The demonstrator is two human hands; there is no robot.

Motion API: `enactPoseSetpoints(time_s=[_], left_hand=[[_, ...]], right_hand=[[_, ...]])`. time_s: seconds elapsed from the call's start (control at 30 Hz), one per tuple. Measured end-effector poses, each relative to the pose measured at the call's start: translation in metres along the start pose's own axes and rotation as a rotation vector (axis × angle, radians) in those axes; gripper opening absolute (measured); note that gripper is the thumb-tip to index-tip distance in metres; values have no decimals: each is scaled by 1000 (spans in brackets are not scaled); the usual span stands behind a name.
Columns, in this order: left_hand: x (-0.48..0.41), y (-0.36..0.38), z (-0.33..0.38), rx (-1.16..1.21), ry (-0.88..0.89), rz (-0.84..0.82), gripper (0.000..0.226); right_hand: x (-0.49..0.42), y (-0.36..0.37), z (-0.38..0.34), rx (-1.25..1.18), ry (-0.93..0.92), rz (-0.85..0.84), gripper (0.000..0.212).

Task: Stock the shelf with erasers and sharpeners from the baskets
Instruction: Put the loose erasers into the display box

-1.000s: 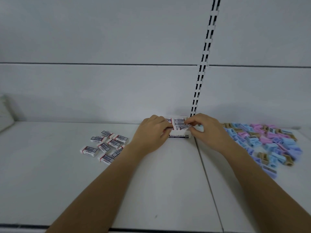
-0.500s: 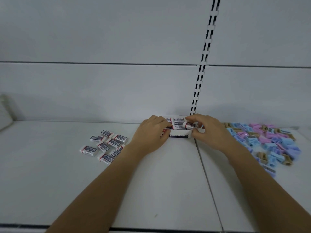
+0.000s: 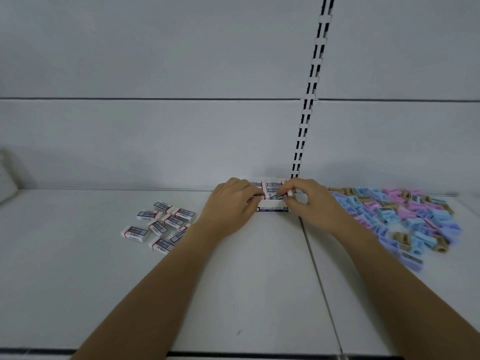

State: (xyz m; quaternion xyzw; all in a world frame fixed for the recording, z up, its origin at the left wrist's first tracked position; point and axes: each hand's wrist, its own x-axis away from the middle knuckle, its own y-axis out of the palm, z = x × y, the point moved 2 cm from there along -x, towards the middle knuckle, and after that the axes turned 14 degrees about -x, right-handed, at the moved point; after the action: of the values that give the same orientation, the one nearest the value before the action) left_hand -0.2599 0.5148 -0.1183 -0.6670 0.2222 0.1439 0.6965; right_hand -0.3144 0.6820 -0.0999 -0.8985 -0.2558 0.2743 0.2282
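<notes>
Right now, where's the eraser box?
Head view, centre: eraser box at the shelf rear, between left hand and right hand; loose erasers left, sharpeners right.

The eraser box [image 3: 272,209] sits far centre on the shelf [image 3: 233,294], just before the slotted upright [image 3: 309,100]. To its left lie loose erasers [image 3: 161,224], to its right the sharpeners [image 3: 405,219]. My left hand [image 3: 228,211] grips its left end; my right hand [image 3: 311,203] pinches an eraser [image 3: 279,196] above its right end.

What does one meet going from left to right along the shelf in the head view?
Loose erasers → left hand → eraser box → right hand, pinching one eraser → pile of sharpeners.
</notes>
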Motion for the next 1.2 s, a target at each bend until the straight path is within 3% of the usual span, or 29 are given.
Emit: enactPoseSetpoints(time_s=[0.27, 0.53, 0.8, 0.93, 1.1, 1.2], left_hand=[[-5, 2, -4, 260, -149, -108, 19], [-4, -1, -1, 106, -98, -94, 22], [1, 0, -3, -5, -39, -57, 41], [-5, -2, -6, 116, -131, -186, 28], [-11, -3, -12, 237, -128, -171, 17], [-12, -4, -14, 247, -110, -180, 27]], right_hand=[[-2, 0, 12, -78, 99, -10, 12], [-2, -5, 12, -59, 75, -22, 17], [-3, -1, 13, 141, -44, -86, 19], [-3, 1, 16, 173, -33, -78, 20], [-4, 2, 17, 148, -46, -70, 19], [-4, 1, 16, 156, -31, -76, 20]])
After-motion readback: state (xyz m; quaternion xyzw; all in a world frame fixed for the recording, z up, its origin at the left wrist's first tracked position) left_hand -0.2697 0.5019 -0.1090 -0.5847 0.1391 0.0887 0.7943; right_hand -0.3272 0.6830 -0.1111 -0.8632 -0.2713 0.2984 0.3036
